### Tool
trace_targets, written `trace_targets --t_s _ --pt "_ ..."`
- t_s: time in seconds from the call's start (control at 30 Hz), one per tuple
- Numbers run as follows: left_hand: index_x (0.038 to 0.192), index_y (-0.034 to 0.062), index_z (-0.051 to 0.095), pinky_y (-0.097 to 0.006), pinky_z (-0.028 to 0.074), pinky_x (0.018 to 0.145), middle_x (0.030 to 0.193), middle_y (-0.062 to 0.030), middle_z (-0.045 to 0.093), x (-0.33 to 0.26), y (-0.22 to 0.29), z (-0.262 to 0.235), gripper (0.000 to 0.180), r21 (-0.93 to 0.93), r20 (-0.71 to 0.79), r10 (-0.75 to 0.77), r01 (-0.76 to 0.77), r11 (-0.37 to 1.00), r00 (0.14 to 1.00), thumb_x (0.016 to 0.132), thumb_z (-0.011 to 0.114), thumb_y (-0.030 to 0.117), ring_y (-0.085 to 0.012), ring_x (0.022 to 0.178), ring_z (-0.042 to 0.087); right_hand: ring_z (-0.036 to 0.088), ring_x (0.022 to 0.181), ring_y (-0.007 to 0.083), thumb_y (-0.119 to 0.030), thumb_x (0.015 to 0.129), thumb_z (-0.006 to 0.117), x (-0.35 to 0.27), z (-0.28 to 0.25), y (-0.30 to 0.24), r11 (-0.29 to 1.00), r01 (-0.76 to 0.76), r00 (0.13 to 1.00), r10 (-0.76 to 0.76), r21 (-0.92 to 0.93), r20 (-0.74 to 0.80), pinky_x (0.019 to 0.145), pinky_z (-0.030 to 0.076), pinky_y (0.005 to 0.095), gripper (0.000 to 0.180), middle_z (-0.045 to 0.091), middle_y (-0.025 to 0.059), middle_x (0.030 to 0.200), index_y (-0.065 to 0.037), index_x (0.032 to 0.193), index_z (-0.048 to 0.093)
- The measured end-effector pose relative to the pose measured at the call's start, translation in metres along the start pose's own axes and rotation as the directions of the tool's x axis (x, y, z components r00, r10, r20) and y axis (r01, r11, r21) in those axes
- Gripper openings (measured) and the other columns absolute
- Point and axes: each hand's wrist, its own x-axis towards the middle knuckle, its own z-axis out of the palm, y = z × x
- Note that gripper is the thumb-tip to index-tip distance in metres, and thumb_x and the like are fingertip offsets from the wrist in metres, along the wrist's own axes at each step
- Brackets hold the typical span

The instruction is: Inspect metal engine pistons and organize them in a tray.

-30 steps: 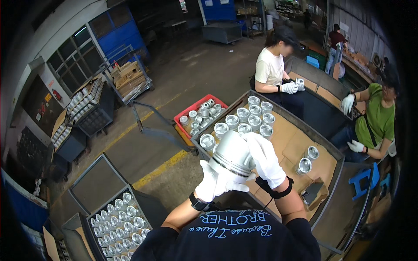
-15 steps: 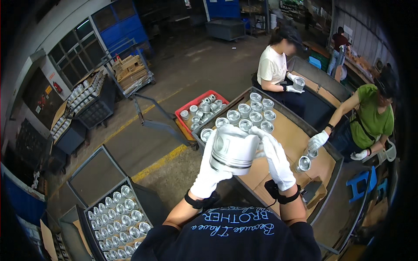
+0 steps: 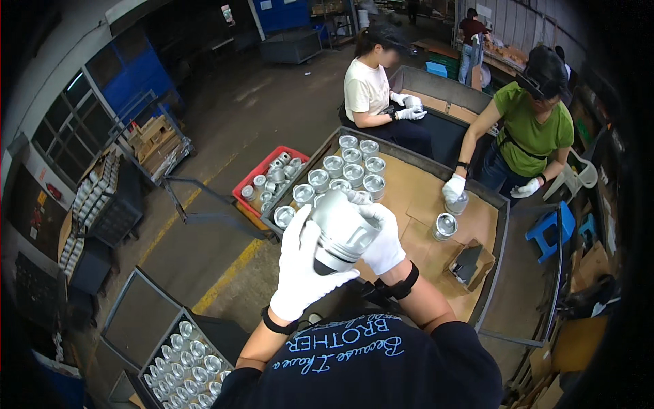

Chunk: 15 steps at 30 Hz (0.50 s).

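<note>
A silvery engine piston [image 3: 346,226] is held up before my chest, tilted, with its ring grooves toward the lower end. My white-gloved left hand [image 3: 300,273] supports it from the left and below, thumb stretched beneath it. My gloved right hand [image 3: 385,238] is closed round its right side; part of those fingers is hidden behind the piston. Just beyond my hands, several pistons [image 3: 352,173] stand upright on the cardboard lining [image 3: 415,204] of a metal-framed cart. One more piston [image 3: 445,226] stands farther right on that cardboard.
Across the cart, a person in green [image 3: 538,123] has a gloved hand on a piston; another in a cream top [image 3: 368,88] holds one. A red crate [image 3: 240,178] of pistons is left of the cart. A small cardboard box [image 3: 470,266] lies at its right. A filled cart [image 3: 184,361] stands lower left.
The piston has turned and tilted in my hands, and my grip has shifted round it. My view has swung right. The person in green still touches a piston on the cart.
</note>
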Motion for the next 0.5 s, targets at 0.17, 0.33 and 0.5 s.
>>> trace_targets --t_s 0.17,0.33,0.5 --pt "0.149 0.007 0.021 -0.047 0.05 0.092 0.141 -0.0226 0.041 -0.02 -0.04 0.027 0.092 -0.799 0.488 -0.629 0.599 -0.044 0.605 0.083 0.063 0.057 -0.0337 0.124 0.05 0.057 0.113 0.031 -0.007 0.077 0.052 -0.008 0.006 -0.002 0.999 -0.014 1.0 0.013 -0.048 -0.012 0.102 0.044 0.043 0.049 0.057 0.019 0.122 0.002 0.125 0.049" --pt "0.146 0.0019 0.023 -0.059 0.054 0.079 0.126 -0.0394 0.046 -0.013 -0.017 0.005 0.099 -0.408 0.774 0.036 0.541 -0.735 0.632 0.083 0.037 0.077 -0.0533 0.104 0.057 0.054 0.117 0.033 -0.005 0.076 0.056 0.009 0.0 0.0 0.995 -0.097 0.953 0.086 0.024 0.29 0.105 0.041 0.0424 0.052 0.055 0.0213 0.126 0.005 0.126 0.048" --pt "0.137 -0.0106 0.033 -0.054 0.058 0.073 0.118 -0.037 0.052 -0.005 -0.02 -0.001 0.089 -0.362 0.772 0.016 0.46 -0.811 0.636 0.086 0.045 0.062 -0.0489 0.099 0.061 0.053 0.12 0.0316 -0.006 0.08 0.055 0.031 -0.005 0.005 0.99 0.052 0.969 -0.02 -0.128 0.245 0.105 0.04 0.0421 0.048 0.054 0.018 0.129 0.003 0.126 0.05"
